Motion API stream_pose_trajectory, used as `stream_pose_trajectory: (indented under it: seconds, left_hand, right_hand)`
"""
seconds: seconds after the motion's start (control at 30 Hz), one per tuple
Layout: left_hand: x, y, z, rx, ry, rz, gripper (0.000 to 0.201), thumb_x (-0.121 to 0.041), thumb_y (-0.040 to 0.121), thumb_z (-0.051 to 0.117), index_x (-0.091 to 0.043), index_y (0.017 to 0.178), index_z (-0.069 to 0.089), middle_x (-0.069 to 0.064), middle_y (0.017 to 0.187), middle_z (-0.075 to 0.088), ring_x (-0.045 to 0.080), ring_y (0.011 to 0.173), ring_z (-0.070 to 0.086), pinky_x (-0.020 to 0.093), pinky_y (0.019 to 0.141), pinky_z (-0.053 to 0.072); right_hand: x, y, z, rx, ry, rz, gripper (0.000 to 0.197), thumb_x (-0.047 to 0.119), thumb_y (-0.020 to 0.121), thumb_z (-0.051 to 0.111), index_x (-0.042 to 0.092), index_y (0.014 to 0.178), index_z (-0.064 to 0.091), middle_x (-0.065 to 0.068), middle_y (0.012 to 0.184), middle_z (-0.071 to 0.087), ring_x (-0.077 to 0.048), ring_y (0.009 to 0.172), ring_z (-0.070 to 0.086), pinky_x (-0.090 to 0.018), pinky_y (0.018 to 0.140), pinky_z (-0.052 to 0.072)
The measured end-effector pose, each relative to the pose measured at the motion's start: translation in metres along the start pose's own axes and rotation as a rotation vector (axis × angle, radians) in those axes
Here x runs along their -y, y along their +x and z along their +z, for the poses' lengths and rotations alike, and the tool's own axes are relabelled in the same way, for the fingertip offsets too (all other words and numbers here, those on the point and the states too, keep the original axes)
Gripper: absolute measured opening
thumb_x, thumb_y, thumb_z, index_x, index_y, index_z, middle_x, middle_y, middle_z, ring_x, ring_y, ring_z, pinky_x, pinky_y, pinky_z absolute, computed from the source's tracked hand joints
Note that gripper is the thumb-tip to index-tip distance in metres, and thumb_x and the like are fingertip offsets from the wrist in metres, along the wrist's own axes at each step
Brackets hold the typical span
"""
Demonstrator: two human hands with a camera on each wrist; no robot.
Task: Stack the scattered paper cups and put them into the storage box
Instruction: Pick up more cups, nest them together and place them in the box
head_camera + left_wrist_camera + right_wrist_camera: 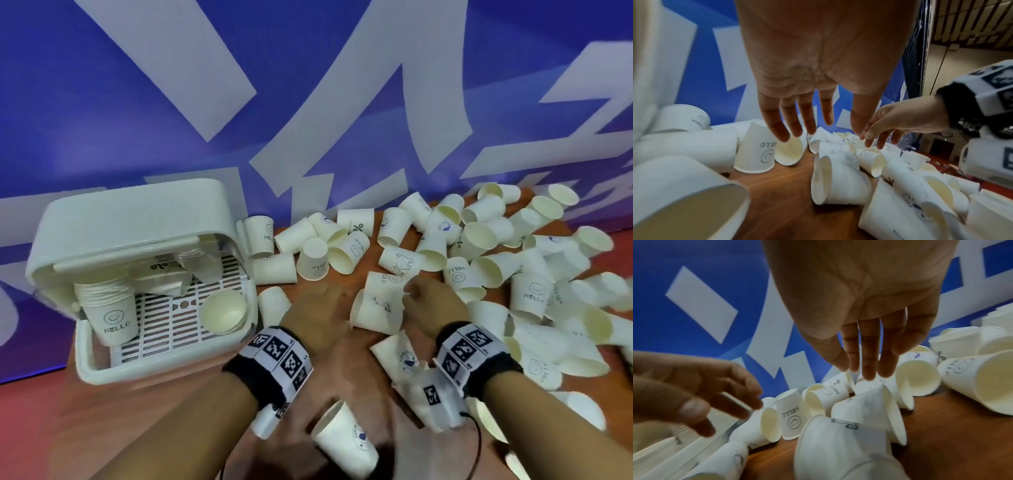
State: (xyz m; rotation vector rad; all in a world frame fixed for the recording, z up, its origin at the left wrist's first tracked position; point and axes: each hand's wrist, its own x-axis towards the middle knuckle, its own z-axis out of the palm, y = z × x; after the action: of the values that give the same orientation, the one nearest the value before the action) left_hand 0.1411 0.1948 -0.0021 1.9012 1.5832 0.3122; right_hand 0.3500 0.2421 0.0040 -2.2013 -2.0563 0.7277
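Observation:
Many white paper cups (479,253) lie scattered over the brown table, mostly to the right. The white storage box (164,366) stands at the left with its lid (130,219) raised. Inside are an upright stack of HELLO cups (109,308) and some nested cups on their side (224,311). My left hand (318,308) (809,123) hovers with straight fingers and holds nothing. Beside it, my right hand (431,301) (865,363) reaches flat-fingered over a cup lying on its side (376,310) (840,443), also holding nothing.
A blue and white banner (137,102) rises right behind the table. One cup (346,442) lies near the front between my forearms. Bare wood (346,359) shows between the box and the pile. Cups crowd the right side up to the banner.

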Motion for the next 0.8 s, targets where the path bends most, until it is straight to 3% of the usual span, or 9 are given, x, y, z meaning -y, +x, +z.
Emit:
stream_pose_trajectory:
  seconds: [0.1, 0.2, 0.27, 0.5, 0.63, 0.8]
  left_hand:
    - [-0.006, 0.031, 0.022, 0.137, 0.094, -0.074, 0.037, -0.039, 0.078, 0.051, -0.025, 0.112, 0.051, -0.001, 0.114, 0.059, 0.022, 0.108, 0.056, 0.033, 0.088, 0.047]
    - [-0.005, 0.052, 0.041, 0.19, 0.078, -0.169, 0.052, -0.045, 0.081, 0.05, -0.026, 0.129, 0.043, 0.0, 0.129, 0.053, 0.022, 0.119, 0.05, 0.039, 0.1, 0.041]
    - [-0.008, 0.059, 0.048, 0.186, 0.04, -0.213, 0.052, -0.042, 0.087, 0.053, -0.023, 0.134, 0.041, 0.0, 0.134, 0.05, 0.021, 0.122, 0.047, 0.036, 0.104, 0.036]
    - [-0.009, 0.073, 0.062, 0.172, -0.028, -0.286, 0.032, -0.033, 0.089, 0.054, -0.019, 0.118, 0.05, 0.001, 0.118, 0.058, 0.02, 0.109, 0.053, 0.028, 0.091, 0.038]
    - [-0.011, 0.076, 0.062, 0.178, -0.043, -0.305, 0.027, -0.032, 0.091, 0.051, -0.016, 0.113, 0.052, 0.004, 0.115, 0.059, 0.022, 0.107, 0.053, 0.028, 0.087, 0.038]
    - [-0.014, 0.072, 0.057, 0.155, -0.104, -0.26, 0.01, -0.023, 0.092, 0.052, -0.019, 0.087, 0.045, 0.004, 0.1, 0.058, 0.016, 0.088, 0.048, 0.022, 0.075, 0.03]
  right_hand:
    - [-0.017, 0.014, -0.003, 0.031, 0.023, 0.074, 0.018, 0.028, 0.087, 0.051, 0.019, 0.101, 0.058, -0.003, 0.099, 0.064, -0.022, 0.087, 0.057, -0.03, 0.073, 0.044]
    - [-0.029, 0.028, -0.001, 0.083, 0.053, 0.128, 0.019, 0.033, 0.087, 0.05, 0.018, 0.098, 0.054, -0.002, 0.093, 0.062, -0.021, 0.082, 0.055, -0.03, 0.07, 0.042]
    - [-0.035, 0.038, 0.002, 0.103, 0.094, 0.153, 0.023, 0.038, 0.087, 0.05, 0.017, 0.095, 0.055, -0.003, 0.091, 0.063, -0.021, 0.081, 0.056, -0.03, 0.069, 0.042]
    - [-0.04, 0.059, 0.011, 0.139, 0.153, 0.177, 0.026, 0.04, 0.089, 0.051, 0.015, 0.086, 0.058, 0.003, 0.073, 0.057, -0.018, 0.075, 0.056, -0.027, 0.062, 0.038]
    - [-0.041, 0.068, 0.016, 0.196, 0.18, 0.162, 0.027, 0.036, 0.09, 0.052, 0.018, 0.071, 0.05, 0.005, 0.066, 0.049, -0.016, 0.072, 0.052, -0.024, 0.061, 0.035]
    - [-0.041, 0.07, 0.018, 0.189, 0.17, 0.136, 0.035, 0.029, 0.09, 0.053, 0.016, 0.058, 0.043, 0.003, 0.062, 0.047, -0.01, 0.058, 0.044, -0.021, 0.051, 0.03]
